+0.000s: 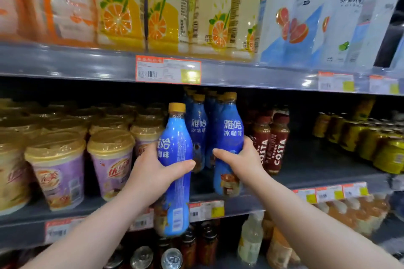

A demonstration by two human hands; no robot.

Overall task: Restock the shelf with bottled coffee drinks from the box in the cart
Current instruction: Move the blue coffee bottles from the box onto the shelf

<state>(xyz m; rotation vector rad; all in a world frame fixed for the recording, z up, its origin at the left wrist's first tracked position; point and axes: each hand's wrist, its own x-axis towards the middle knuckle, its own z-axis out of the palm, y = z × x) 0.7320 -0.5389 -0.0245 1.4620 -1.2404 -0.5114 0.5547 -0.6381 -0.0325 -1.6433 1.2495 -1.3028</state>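
Note:
My left hand [153,172] grips a blue bottled coffee drink with a gold cap [175,135], upright and held in front of the middle shelf's edge. My right hand [242,159] is wrapped around a second blue coffee bottle [231,124] that stands at the front of the middle shelf [306,172]. More of the same blue bottles [199,122] stand in rows behind and between the two. The cart and the box are out of view.
Purple milk-tea cups [59,170] crowd the shelf to the left. Brown Costa bottles [275,142] stand just right of the blue ones, then bare shelf, then yellow cans [371,142]. Juice bottles fill the shelf above; cans and bottles sit below.

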